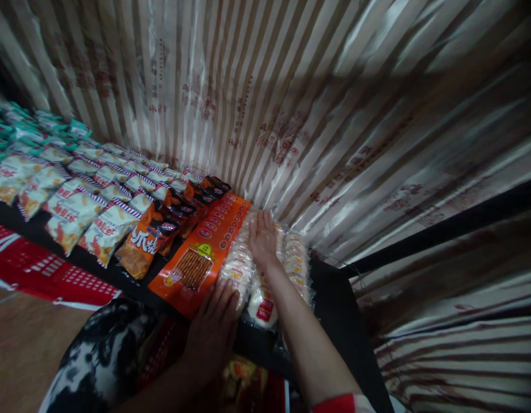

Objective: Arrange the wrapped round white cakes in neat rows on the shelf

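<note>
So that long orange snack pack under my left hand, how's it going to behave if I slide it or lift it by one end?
The orange snack pack looks flat and glossy, so it would probably slide easily under the left hand. It is long and thin, so lifted by one end it may sag. The sticks pictured on it suggest brittle contents that could snap.

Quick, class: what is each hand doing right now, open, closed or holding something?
Left hand: open, flat on the near end of the orange snack packet.
Right hand: open, palm down on the clear rice cracker packs, holding nothing.
</note>
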A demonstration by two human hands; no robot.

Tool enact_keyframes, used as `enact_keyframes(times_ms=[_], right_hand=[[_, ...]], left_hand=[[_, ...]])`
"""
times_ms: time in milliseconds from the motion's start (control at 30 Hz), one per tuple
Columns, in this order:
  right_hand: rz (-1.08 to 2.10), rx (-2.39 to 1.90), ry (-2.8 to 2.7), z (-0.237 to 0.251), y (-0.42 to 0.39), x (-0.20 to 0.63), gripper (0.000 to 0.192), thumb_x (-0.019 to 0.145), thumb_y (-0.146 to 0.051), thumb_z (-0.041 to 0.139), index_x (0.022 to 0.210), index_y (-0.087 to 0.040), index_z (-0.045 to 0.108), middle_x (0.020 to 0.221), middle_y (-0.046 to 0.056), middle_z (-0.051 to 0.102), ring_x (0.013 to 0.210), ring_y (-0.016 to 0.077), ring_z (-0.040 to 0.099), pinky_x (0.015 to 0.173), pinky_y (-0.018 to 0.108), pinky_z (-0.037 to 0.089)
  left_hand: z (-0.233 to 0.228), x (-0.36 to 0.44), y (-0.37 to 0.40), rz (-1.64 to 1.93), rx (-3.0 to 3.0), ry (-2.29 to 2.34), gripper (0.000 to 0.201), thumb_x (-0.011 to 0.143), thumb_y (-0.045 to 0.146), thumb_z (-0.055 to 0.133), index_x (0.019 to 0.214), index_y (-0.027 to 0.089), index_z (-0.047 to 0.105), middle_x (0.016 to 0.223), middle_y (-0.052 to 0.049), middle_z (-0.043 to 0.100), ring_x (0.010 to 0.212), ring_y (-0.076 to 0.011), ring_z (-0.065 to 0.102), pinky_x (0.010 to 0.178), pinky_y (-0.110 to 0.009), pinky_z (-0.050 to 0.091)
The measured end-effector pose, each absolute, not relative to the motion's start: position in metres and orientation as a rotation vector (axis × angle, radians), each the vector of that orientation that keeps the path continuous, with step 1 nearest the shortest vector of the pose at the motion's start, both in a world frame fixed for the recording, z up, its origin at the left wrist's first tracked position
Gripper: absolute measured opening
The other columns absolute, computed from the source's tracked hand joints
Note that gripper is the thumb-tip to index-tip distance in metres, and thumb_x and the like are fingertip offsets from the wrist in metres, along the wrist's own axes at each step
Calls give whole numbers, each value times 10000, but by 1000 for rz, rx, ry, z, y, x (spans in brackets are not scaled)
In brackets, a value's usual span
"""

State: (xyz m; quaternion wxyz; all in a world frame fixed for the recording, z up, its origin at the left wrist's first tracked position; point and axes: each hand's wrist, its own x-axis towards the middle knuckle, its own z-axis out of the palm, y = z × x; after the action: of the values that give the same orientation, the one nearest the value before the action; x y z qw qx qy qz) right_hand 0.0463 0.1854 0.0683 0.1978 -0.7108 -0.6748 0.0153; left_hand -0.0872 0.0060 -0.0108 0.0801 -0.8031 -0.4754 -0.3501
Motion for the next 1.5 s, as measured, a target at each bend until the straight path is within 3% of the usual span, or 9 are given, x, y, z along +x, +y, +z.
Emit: enact_keyframes(times_ms=[167, 333, 500, 800, 967, 1167, 1333, 1500], right_hand=[[-24, -1718, -1901, 68, 122, 55, 596, 985, -403, 156, 1445, -79, 349, 1538, 124, 289, 1446, 192, 168, 1173, 435, 179], [-19, -1476, -2017, 54, 48, 66, 484, 984, -348, 291, 1387, -124, 441, 1501, 133, 364, 1426, 204, 246, 1143, 479, 274], [-74, -1462, -1968, 34, -3, 90, 451, 971, -273, 356, 1407, -174, 412, 1497, 124, 372, 1414, 222, 279, 1113, 508, 328], [-263, -1485, -1698, 17, -27, 134, 396, 955, -217, 373, 1331, -144, 477, 1433, 174, 446, 1376, 251, 355, 1059, 528, 387], [-283, -1314, -1755, 18, -29, 112, 406, 935, -164, 382, 1325, -153, 494, 1385, 165, 504, 1344, 243, 407, 1056, 499, 406], [20, -1195, -2057, 7, -39, 77, 441, 929, -159, 380, 1356, -200, 481, 1419, 113, 483, 1327, 193, 433, 1048, 401, 455], [14, -1130, -2070, 0, -46, 65, 374, 937, -200, 404, 1281, -181, 550, 1339, 129, 557, 1271, 206, 492, 1011, 399, 486], [4, -1212, -1965, -5, -51, 66, 346, 932, -198, 407, 1236, -215, 572, 1226, 103, 626, 1140, 198, 583, 950, 387, 517]], left_hand=[[-13, -87, 6, -1049, -2377, -1441, 407, 916, 213, 438, 1303, 123, 523, 1414, -118, 488, 1408, -274, 292, 1101, -410, 344], [-20, -88, 4, -1015, -2372, -1494, 453, 923, 274, 463, 1351, 124, 472, 1503, -167, 343, 1424, -313, 244, 1071, -443, 387], [-27, -88, 1, -1086, -2353, -1467, 460, 928, 261, 457, 1372, 141, 446, 1557, -160, 222, 1435, -314, 214, 1074, -466, 395], [-38, -82, -3, -1221, -2258, -1510, 465, 860, 108, 483, 1322, 154, 478, 1548, -170, 234, 1388, -315, 330, 1044, -465, 446], [-38, -82, -5, -1287, -2198, -1550, 592, 873, 114, 489, 1435, 209, 332, 1567, -158, 179, 1419, -328, 255, 1058, -513, 420], [-39, -81, -14, -1290, -2239, -1508, 687, 895, 119, 490, 1494, 264, 186, 1563, -155, 188, 1411, -308, 281, 1058, -491, 428], [-44, -79, -25, -1324, -2318, -1438, 571, 911, 106, 455, 1444, 242, 303, 1549, -149, 214, 1410, -284, 291, 1070, -457, 427], [-50, -70, -34, -1343, -2370, -1481, 387, 927, 155, 456, 1312, 189, 459, 1466, -157, 366, 1365, -241, 374, 1052, -411, 453]])
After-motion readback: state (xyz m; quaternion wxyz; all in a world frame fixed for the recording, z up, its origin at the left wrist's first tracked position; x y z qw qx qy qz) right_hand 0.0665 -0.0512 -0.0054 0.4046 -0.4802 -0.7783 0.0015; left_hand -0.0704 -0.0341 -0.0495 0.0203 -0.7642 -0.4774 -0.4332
